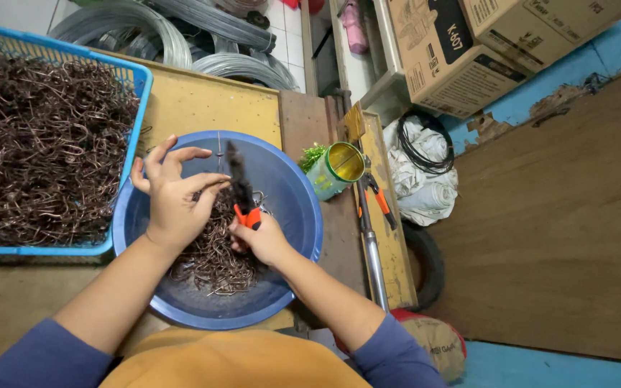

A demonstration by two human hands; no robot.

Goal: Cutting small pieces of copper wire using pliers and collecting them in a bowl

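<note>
Pliers (pixel 241 188) in right hand (pixel 261 238), left hand (pixel 172 192) pinching wire (pixel 218 152), blue basin (pixel 292 194)

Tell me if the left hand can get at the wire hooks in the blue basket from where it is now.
Probably yes. The left hand hovers over the blue basin, and the blue basket of wire hooks sits open-topped just beside it, with nothing between. Its fingers pinch a thin wire, though.

Pliers (pixel 242 188): dark jaws, orange-and-black handles, held nearly upright, jaws pointing away from the person, over the blue basin (pixel 292 188). A thin wire piece (pixel 219 154) stands vertical just beside the jaw tips. Bent brown wire hooks (pixel 213 260) lie heaped in the basin's near half, tangled, partly covered by the wrists.
</note>
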